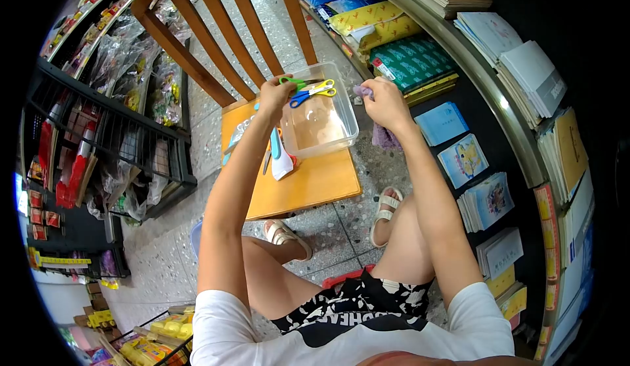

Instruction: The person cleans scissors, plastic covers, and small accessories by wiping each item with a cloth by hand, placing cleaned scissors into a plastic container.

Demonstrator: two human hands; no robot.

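Note:
On the seat of a wooden chair (308, 192) stands a clear plastic box (318, 130). My left hand (277, 96) is closed on green-handled scissors (292, 81) at the box's far left corner. Scissors with blue and yellow handles (314, 93) lie at the far end of the box, beside the green ones. To the right of the box, my right hand (386, 103) grips a purple cloth (386, 136) that hangs down. Left of the box, a light-blue tool with a white part (279, 156) and other small items rest on the seat, partly behind my left forearm.
The chair's slatted back (216, 31) rises at the far side. Shelves with notebooks and cards (464, 159) curve along the right. A black wire rack (125, 136) with bagged goods stands at the left. My sandalled feet are on the speckled floor (328, 235).

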